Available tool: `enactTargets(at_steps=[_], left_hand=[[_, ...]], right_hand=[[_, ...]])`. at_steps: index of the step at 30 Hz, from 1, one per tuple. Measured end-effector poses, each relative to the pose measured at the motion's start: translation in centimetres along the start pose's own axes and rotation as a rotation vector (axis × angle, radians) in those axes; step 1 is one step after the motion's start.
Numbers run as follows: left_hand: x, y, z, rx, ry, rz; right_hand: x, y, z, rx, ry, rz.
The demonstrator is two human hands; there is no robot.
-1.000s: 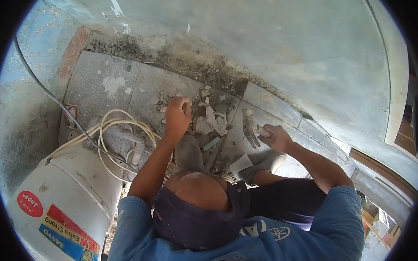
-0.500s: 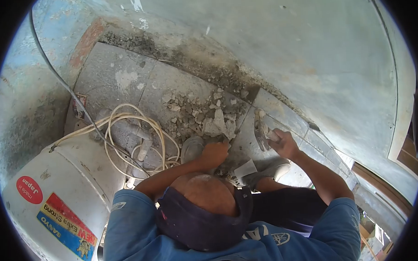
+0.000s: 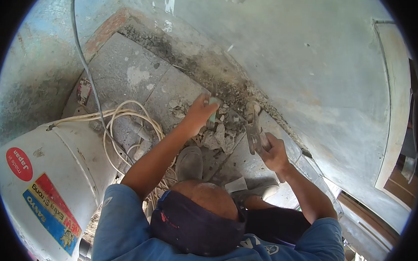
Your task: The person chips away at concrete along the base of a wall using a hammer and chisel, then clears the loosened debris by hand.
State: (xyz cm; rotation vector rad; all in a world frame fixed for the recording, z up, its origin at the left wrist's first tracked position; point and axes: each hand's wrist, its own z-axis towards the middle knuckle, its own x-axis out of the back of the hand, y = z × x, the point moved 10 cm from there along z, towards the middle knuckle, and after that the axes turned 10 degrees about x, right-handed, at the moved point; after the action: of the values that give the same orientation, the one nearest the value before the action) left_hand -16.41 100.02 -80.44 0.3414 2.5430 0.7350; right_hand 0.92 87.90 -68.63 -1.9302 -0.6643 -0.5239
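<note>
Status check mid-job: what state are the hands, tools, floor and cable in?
left hand: shut on green tool, over the rubble.
right hand: shut on hammer, held off the floor.
rubble: loose broken pieces.
white cable: loosely coiled on floor.

We see a pale green bar [image 3: 213, 113] in the left hand [image 3: 199, 114] and a dust-grey tool [image 3: 252, 129] in the right hand [image 3: 275, 152]. The rubble [image 3: 218, 138] near them is light grey, lying on floor tiles [image 3: 124, 69] of mottled grey with whitish patches. The wall [image 3: 307, 58] is pale blue-grey, blackened along its foot, with a red-brown strip [image 3: 105, 29] at the corner. The drum [image 3: 58, 154] is white; it bears 1 red oval sticker [image 3: 19, 164] with white lettering and 1 label [image 3: 50, 207] banded red, yellow and blue. The coiled cable [image 3: 125, 116] is cream, the thin cable [image 3: 83, 66] dark grey. The shirt [image 3: 130, 243] is blue, the cap [image 3: 194, 223] navy, the shoe [image 3: 189, 162] grey.
</note>
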Motion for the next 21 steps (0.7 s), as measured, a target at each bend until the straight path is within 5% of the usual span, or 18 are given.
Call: enactTargets(at_steps=[3,5,8,13,15,19,21], left_hand=[[0.6,3.8,4.5,-0.071,0.113,-0.158],[1.9,4.7,7.6,-0.120,0.232,-0.086],[1.9,3.8,11.5,-0.057,0.147,-0.209],[-0.7,2.2,11.5,0.123,0.112,-0.686],[-1.0,1.9,11.1,0.152,0.151,-0.796],[-2.2,3.2,11.8,0.073,-0.020,-0.977],[-2.2,3.3,12.6,0.030,-0.064,-1.033]], right_hand=[[0.9,-5.8,2.0,0.107,0.085,0.087],[3.1,-9.1,2.0,0.412,0.330,0.333],[1.3,-6.7,2.0,0.343,0.260,-0.013],[-0.9,-3.7,2.4,0.075,0.193,0.033],[1.0,-7.5,2.6,0.416,0.362,-0.073],[2.1,-10.8,2.2,0.656,0.411,-0.401],[3.5,-11.8,1.9,0.668,0.372,0.019]])
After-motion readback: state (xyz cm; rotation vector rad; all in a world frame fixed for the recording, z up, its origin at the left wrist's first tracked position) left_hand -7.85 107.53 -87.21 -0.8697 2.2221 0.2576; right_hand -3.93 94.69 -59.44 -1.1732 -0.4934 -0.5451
